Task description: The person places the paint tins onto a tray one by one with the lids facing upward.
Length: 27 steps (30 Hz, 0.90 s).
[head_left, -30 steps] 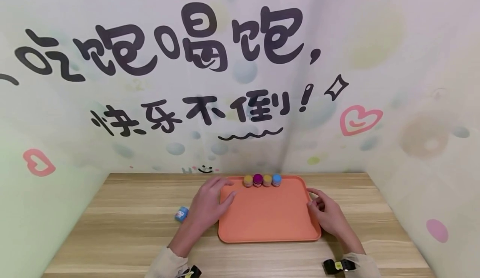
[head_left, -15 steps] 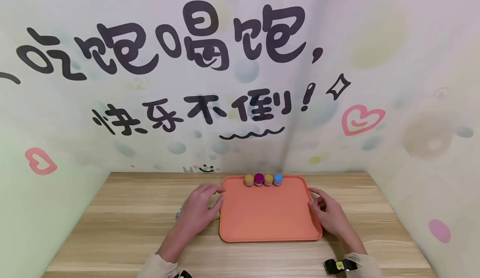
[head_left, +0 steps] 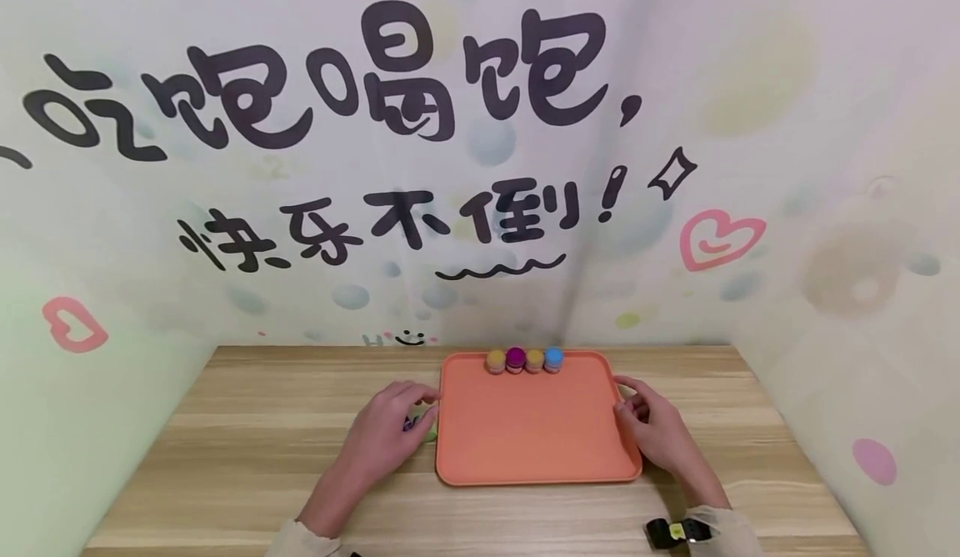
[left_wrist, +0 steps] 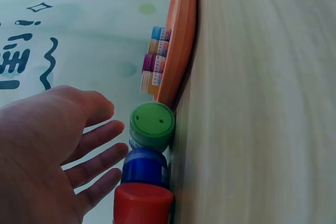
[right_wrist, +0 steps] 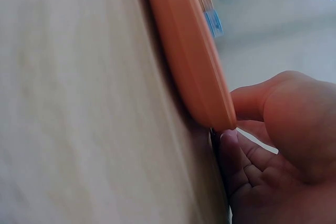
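My left hand [head_left: 384, 434] hovers over the table just left of the orange tray [head_left: 536, 432], its fingers relaxed and holding nothing. In the left wrist view a green-lidded jar [left_wrist: 152, 120], a dark blue jar [left_wrist: 145, 167] and a red-topped jar [left_wrist: 143, 203] line up beside those fingertips. From the head view the hand covers most of them. At the tray's right edge, my right hand [head_left: 658, 428] pinches the rim. The right wrist view has its thumb and fingers at the tray's corner [right_wrist: 223, 111], partly hidden by it.
Along the tray's back edge stand several small jars in a row, among them a purple-lidded jar [head_left: 515, 361] and a blue-lidded jar [head_left: 553, 361]. A printed wall [head_left: 480, 307] rises directly behind the wooden table [head_left: 247, 457].
The left hand has drawn back leftward from over the tray's left rim to the jars beside it, covering the light blue jar seen earlier. The right hand and tray stay put.
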### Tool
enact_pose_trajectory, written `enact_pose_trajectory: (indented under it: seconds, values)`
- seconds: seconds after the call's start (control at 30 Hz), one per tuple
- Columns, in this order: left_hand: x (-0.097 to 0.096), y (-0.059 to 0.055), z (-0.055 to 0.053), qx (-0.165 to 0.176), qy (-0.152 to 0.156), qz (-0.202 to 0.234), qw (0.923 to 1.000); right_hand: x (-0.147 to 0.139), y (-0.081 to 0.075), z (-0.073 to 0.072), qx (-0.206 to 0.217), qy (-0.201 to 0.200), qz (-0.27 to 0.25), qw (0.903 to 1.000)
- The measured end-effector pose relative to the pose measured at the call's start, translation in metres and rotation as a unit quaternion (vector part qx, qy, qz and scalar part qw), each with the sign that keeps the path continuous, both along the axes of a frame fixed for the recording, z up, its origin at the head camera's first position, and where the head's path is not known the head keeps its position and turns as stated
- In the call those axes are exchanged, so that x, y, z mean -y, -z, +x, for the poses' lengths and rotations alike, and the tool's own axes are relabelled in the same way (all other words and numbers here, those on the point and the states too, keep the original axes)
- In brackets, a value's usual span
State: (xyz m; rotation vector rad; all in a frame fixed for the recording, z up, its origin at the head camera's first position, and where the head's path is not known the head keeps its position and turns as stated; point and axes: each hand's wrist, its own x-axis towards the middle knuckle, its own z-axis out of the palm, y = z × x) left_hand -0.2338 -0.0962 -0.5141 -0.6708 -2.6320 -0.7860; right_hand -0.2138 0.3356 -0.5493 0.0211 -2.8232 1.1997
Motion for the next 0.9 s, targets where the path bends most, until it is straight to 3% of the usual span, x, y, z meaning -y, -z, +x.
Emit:
enact_pose_trajectory:
  seconds: [0.2,0.63,0.8,0.9]
  values:
    - [0.007,0.004,0.001,0.023,0.016,-0.019,0.9994,0.001,-0.001,0.0,-0.008,-0.002,-0.005,1.0]
    - [0.019,-0.004,0.003,0.05,0.076,-0.079,0.9927,0.002,-0.003,-0.001,-0.004,0.003,0.001,1.0]
    - [0.019,-0.003,0.003,0.064,0.093,-0.072,0.991,0.002,-0.002,0.0,-0.006,0.002,-0.001,1.0]
    - [0.018,-0.003,0.003,0.08,0.083,-0.058,0.9916,0.002,-0.002,0.001,-0.006,0.001,-0.002,1.0]
